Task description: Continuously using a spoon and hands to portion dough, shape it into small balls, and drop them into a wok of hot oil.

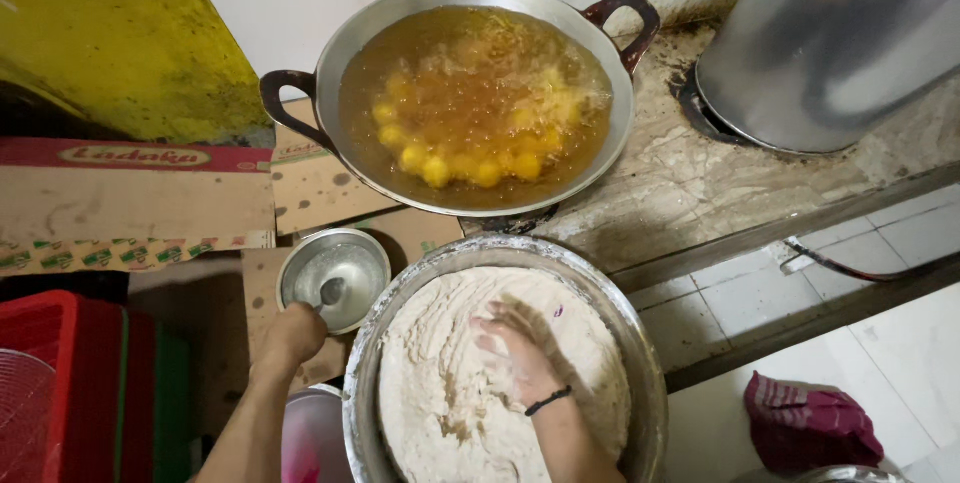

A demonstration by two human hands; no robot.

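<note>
A large metal bowl [640,363] in front of me holds pale, sticky batter [440,383]. My right hand [515,353], coated in batter and with a black band on the wrist, presses into the batter, fingers spread and blurred. My left hand [290,333] grips the handle of a metal spoon [330,293] that dips into a small steel bowl of water [375,273] left of the batter bowl. Beyond them a two-handled wok [350,43] of bubbling hot oil holds several yellow balls [450,165] frying near its front side.
A big metal pot [830,33] stands on the stained counter at the right. Flattened cardboard [130,203] covers the surface at the left. A red crate [90,383] sits at lower left. A dark red cloth [805,423] lies on the white tiled floor.
</note>
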